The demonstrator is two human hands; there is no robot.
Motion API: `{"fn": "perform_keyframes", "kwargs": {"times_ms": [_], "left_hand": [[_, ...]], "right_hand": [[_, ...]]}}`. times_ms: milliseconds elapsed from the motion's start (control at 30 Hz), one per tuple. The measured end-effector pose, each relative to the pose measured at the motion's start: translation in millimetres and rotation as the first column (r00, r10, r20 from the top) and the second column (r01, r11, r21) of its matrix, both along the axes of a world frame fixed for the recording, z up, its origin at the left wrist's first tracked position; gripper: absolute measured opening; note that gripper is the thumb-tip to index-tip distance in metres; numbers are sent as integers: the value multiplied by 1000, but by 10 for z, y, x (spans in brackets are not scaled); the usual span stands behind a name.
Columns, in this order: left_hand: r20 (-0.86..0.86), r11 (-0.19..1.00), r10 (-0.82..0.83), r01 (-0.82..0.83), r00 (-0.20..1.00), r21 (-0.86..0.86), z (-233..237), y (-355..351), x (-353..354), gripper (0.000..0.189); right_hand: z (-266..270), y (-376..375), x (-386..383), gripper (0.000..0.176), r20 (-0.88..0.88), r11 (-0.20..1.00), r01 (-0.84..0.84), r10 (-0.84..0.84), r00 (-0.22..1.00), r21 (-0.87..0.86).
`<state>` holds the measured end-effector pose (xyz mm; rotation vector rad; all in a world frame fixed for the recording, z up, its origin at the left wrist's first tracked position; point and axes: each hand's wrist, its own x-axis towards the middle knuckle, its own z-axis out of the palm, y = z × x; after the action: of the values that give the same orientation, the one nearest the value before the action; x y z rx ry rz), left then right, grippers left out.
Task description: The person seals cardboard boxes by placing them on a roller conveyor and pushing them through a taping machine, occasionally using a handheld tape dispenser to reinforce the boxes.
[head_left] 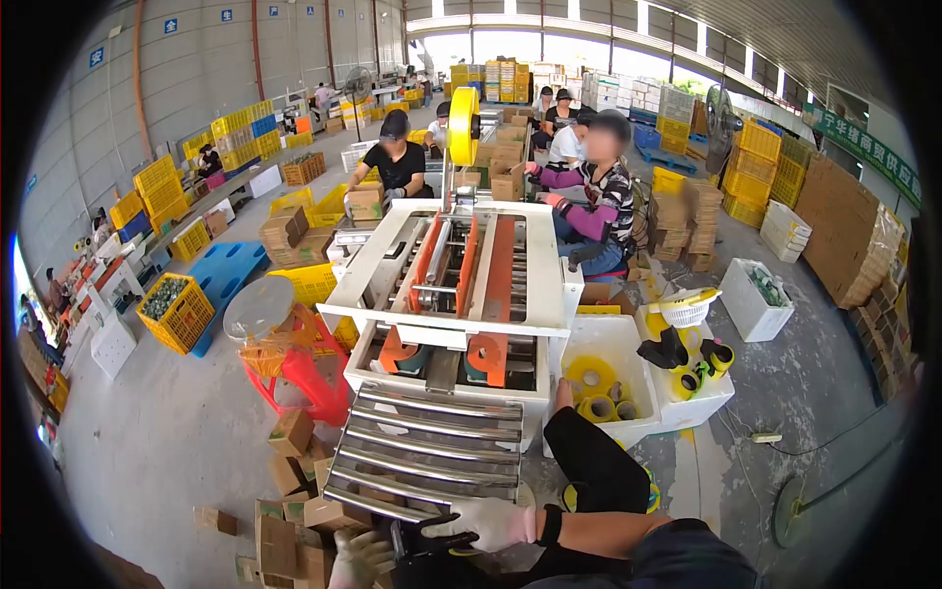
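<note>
My right hand (488,524), in a white glove, reaches in from the right at the bottom of the view. Its fingers are closed around a black object (407,540) whose kind I cannot make out. My left hand (361,560), gloved too, is low beside it with fingers apart and nothing visible in them. Just beyond both hands lie the steel rollers (427,447) of a short conveyor. They lead from a white carton-sealing machine (446,324) topped by a large roll of yellow tape (463,128).
Small cardboard boxes (278,545) are heaped left of the rollers. A red stool (299,368) stands beyond them. To the right, a white foam bin (628,373) holds tape rolls. Co-workers sit by the machine, one holding a carton (366,201). A fan base (788,510) stands far right.
</note>
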<state>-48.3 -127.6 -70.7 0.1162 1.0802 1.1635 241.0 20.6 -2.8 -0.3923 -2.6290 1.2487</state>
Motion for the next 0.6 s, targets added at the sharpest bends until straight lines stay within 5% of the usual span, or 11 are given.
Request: {"fn": "perform_keyframes", "kwargs": {"times_ms": [33, 67, 100, 133, 167, 200, 500, 600], "left_hand": [[-28, 982, -179, 180, 983, 62, 218, 300, 351, 77], [30, 921, -215, 193, 976, 337, 398, 517, 712, 75], [143, 888, -263, 181, 954, 422, 417, 635, 849, 71], [130, 893, -290, 219, 948, 394, 104, 759, 854, 68], [131, 880, -240, 158, 962, 448, 507, 809, 1030, 53], [225, 874, -270, 141, 936, 464, 301, 875, 1055, 43], [131, 951, -275, 250, 952, 184, 463, 1031, 1249, 19], [-109, 943, -299, 311, 948, 120, 481, 1055, 1149, 23]], "right_hand": [[121, 10, 105, 68, -81, 995, 79, -73, 994, 66], [194, 39, 219, 64, -91, 983, 137, -127, 988, 120], [190, 97, 329, 61, 11, 978, 166, -169, 986, 128], [266, 143, 453, 59, 55, 966, 195, -207, 977, 169], [220, 159, 525, 61, -104, 949, 285, -273, 956, 134], [251, 145, 628, 63, -124, 937, 333, -320, 939, 103], [222, 90, 929, 62, -126, 878, 420, -401, 907, 227], [232, 124, 911, 58, -123, 865, 422, -403, 907, 272]]}}
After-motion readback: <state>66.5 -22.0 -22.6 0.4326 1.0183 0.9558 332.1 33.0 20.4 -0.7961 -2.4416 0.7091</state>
